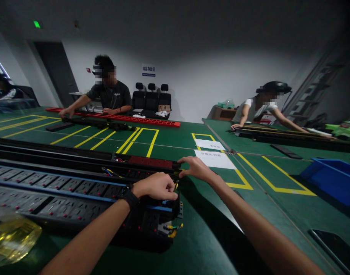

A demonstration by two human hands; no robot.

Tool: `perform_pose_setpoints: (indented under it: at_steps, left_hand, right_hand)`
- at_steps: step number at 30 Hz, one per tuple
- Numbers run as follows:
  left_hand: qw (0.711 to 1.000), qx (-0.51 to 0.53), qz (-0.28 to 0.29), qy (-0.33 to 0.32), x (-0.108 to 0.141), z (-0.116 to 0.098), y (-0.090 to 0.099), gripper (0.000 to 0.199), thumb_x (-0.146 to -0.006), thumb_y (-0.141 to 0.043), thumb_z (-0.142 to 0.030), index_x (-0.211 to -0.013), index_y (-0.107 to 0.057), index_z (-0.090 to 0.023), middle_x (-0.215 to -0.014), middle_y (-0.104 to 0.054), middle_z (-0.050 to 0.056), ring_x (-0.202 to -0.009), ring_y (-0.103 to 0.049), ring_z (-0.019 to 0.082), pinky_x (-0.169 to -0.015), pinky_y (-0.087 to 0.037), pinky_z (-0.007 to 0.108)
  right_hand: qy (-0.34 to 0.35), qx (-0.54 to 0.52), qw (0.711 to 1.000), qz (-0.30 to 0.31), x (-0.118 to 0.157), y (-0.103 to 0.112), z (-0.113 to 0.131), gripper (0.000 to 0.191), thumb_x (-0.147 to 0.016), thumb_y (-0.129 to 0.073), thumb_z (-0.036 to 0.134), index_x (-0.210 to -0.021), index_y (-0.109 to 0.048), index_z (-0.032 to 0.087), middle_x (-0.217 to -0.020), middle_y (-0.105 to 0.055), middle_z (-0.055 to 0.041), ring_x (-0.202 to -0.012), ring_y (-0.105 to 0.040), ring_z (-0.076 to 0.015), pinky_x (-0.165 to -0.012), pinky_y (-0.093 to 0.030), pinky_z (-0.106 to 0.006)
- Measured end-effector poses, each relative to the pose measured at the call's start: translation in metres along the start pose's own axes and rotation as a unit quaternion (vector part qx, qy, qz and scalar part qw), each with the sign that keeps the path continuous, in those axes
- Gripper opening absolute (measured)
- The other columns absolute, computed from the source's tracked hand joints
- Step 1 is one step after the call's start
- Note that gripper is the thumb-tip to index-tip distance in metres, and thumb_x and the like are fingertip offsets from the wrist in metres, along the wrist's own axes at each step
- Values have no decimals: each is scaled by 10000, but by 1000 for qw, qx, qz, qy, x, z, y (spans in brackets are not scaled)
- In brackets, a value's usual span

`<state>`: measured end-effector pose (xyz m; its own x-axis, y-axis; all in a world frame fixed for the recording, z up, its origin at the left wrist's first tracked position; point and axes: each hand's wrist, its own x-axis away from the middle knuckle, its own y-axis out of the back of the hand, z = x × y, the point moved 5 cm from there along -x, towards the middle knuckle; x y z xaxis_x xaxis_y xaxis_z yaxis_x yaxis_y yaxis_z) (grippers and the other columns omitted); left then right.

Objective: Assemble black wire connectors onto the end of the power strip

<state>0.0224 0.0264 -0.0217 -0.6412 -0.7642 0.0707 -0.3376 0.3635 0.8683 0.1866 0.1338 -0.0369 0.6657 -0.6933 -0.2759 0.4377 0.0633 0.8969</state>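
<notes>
Several long black power strips (89,187) with rows of sockets and small red dots lie side by side in front of me, some edged in blue. My left hand (156,186), with a black watch (129,195) on the wrist, rests above their right ends with its fingers curled in; what is under the fingers is hidden. At the end of the farther strip, which carries a dark red block (150,162), the thumb and fingers of my right hand (195,168) close around the tip. Short wires (173,230) with yellow and green ends stick out of the nearest strip.
White paper sheets (215,159) lie beyond my right hand on the green table (203,233). A blue bin (335,179) and a dark phone (335,248) are at right. A bottle of yellow liquid (13,238) lies at left. Co-workers handle long parts across the table.
</notes>
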Motion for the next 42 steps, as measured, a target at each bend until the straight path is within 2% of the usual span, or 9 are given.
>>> perform_pose_setpoints:
  at_steps: [14, 19, 22, 24, 28, 32, 36, 39, 42]
  left_hand:
    - [1000, 2, 9, 17, 0, -3, 2, 289, -862, -701, -310, -605, -661, -185, -580, -627, -12, -552, -526, 120, -597, -310, 289]
    - [1000, 11, 6, 11, 2, -3, 3, 308, -869, -711, -300, -593, -645, -182, -563, -608, -23, -542, -525, 117, -594, -308, 285]
    - [1000, 14, 4, 11, 3, -4, 3, 307, -869, -715, -301, -595, -642, -181, -568, -612, -21, -545, -537, 118, -591, -311, 285]
    - [1000, 12, 3, 13, 3, -4, 3, 307, -862, -715, -300, -591, -634, -182, -561, -601, -25, -535, -529, 115, -585, -308, 285]
    - [1000, 7, -3, 16, 2, -2, 2, 304, -851, -708, -306, -584, -628, -185, -545, -578, -29, -519, -497, 112, -576, -288, 289]
    - [1000, -1, -8, 17, 1, 0, 0, 313, -840, -704, -314, -568, -612, -188, -520, -548, -32, -521, -486, 113, -590, -292, 290]
    - [1000, -6, -6, 16, 1, 0, 1, 333, -840, -694, -329, -558, -585, -188, -515, -529, -37, -512, -467, 106, -592, -289, 291]
    - [1000, -8, -1, 14, 1, -2, 2, 364, -857, -673, -359, -553, -567, -189, -527, -534, -31, -516, -466, 108, -583, -280, 293]
    - [1000, -5, 2, 11, 1, -2, 3, 364, -864, -660, -368, -561, -567, -189, -535, -546, -28, -516, -470, 107, -577, -273, 294]
  right_hand:
    - [7, 15, 1000, -7, -8, -3, 11, 468, -778, -930, 348, -1197, -768, 217, -1139, -805, -97, -1068, -753, -330, -921, -565, -413]
    - [30, 19, 999, -9, 3, -10, 15, 561, -842, -885, 347, -1351, -693, 212, -1341, -738, -137, -1263, -683, -341, -1058, -540, -467]
    - [47, 29, 998, -38, 20, -4, 16, 624, -916, -811, 367, -1478, -597, 201, -1543, -590, -193, -1417, -573, -368, -1141, -494, -540]
    - [40, 31, 996, -74, 38, 7, 15, 534, -991, -709, 373, -1486, -582, 220, -1569, -560, -190, -1427, -561, -368, -1148, -486, -568]
    - [27, 6, 993, -119, 89, 27, 21, 351, -1094, -503, 367, -1398, -622, 237, -1410, -657, -160, -1294, -650, -313, -1072, -540, -518]
    - [23, -5, 993, -116, 147, 18, 42, 298, -1118, -453, 361, -1250, -676, 214, -1125, -729, -118, -1041, -721, -251, -901, -584, -401]
    - [4, -12, 999, -47, 179, -8, 65, 332, -1125, -415, 346, -1155, -713, 204, -924, -733, -72, -834, -720, -212, -732, -541, -317]
    - [-12, -23, 999, 45, 181, -18, 76, 280, -1099, -474, 313, -1178, -720, 204, -960, -772, -62, -819, -737, -207, -730, -515, -305]
    - [-35, -28, 995, 85, 176, -18, 78, 239, -1070, -537, 286, -1179, -731, 200, -997, -791, -63, -839, -749, -209, -740, -498, -298]
